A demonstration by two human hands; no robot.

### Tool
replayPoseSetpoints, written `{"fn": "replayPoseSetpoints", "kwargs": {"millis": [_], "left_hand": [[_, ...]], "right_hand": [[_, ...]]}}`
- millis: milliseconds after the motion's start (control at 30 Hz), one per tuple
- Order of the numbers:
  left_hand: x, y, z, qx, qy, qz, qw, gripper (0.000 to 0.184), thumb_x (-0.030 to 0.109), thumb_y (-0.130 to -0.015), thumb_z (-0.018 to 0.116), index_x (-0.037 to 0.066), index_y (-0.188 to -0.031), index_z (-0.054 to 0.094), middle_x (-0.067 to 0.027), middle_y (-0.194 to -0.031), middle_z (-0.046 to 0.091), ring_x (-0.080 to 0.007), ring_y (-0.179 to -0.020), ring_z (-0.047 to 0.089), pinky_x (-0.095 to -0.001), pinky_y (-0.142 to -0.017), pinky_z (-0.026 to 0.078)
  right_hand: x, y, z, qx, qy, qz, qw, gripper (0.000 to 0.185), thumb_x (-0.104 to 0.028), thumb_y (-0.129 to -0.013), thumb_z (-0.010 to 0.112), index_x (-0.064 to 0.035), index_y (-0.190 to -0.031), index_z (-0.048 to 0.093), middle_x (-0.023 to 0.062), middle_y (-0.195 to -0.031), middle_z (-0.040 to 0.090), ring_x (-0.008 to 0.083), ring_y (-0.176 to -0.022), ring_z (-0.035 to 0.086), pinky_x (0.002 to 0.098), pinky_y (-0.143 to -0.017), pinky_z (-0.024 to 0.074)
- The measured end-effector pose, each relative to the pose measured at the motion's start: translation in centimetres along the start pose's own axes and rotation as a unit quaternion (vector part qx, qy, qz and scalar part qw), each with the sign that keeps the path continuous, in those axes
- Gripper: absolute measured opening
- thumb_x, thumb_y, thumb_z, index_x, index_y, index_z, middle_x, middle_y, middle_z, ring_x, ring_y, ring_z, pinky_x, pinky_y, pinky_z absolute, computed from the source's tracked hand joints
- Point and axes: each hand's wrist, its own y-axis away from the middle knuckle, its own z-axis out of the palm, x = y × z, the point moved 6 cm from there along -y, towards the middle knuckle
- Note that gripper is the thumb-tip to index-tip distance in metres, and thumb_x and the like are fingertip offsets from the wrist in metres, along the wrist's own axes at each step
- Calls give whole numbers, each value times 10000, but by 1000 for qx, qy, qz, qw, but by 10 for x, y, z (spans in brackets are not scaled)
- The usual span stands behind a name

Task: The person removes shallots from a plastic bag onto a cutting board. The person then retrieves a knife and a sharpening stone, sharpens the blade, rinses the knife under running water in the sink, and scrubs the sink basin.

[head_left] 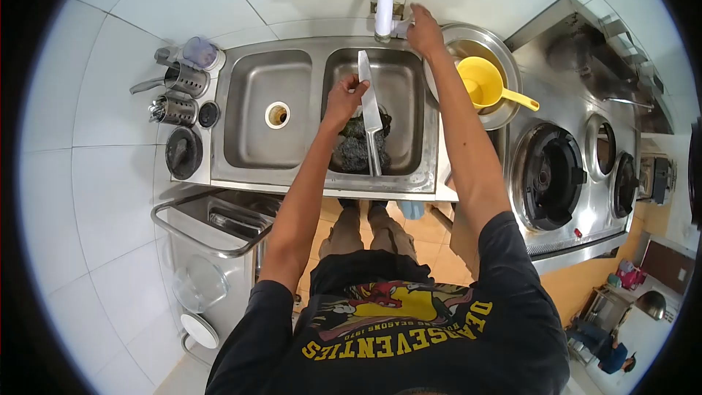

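My left hand [345, 102] pinches the flat blade of a large kitchen knife [370, 102] over the right sink basin [413, 113]. The knife's tip points toward the wall, and its metal handle lies toward the front rim of the sink. Beneath the knife, a dark mesh-like bundle [356, 152] with some green in it sits in the basin; what it is I cannot make out. At the wall, my right hand [425, 31] has its fingers around the handle [401, 28] of the tap [385, 4]. No running water is visible under the spout.
A yellow dipper [481, 82] rests in a metal bowl [512, 55] right of the sink. Beyond it is a stove with a black burner [550, 175]. Perforated metal holders [175, 108] stand left of the left basin [245, 110]. Another person [613, 351] is far off at lower right.
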Motion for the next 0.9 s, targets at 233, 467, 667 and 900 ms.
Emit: {"fn": "replayPoseSetpoints", "kwargs": {"millis": [233, 467, 667, 900], "left_hand": [[-9, -3, -2, -10, 80, -33, 996, 177, 229, -939, 624, 76, -1028, 637, 28, -853, 602, -63, -784, 583, -262, -727, 513], [0, 7, 9, 14, 134, -82, 987, 161, 204, -928, 634, 58, -994, 644, 19, -800, 599, -67, -710, 558, -250, -628, 477], [-29, -3, 12, -3, 151, -107, 983, 202, 261, -921, 660, 102, -1042, 629, 31, -885, 618, -87, -823, 620, -290, -772, 524], [-53, 4, 37, -14, 229, -177, 957, 225, 250, -876, 721, 113, -1019, 616, 29, -893, 621, -97, -828, 607, -282, -766, 509]], "right_hand": [[-13, 33, -10, -56, -19, 23, 998, 355, -79, -834, 574, 11, -1177, 597, 197, -1247, 568, 367, -1123, 554, 432, -968, 454], [-11, 88, -16, 16, -82, 69, 994, 342, -208, -892, 598, 18, -1148, 603, 209, -1183, 596, 368, -1063, 574, 426, -920, 466], [-35, 236, -2, -310, -401, 427, 748, 420, -422, -976, 526, -41, -1137, 596, 75, -856, 657, 157, -751, 636, 310, -685, 511], [-34, 273, 5, -259, -415, 432, 758, 327, -388, -979, 529, -65, -971, 582, 13, -700, 572, 80, -490, 529, 229, -446, 455]]}}
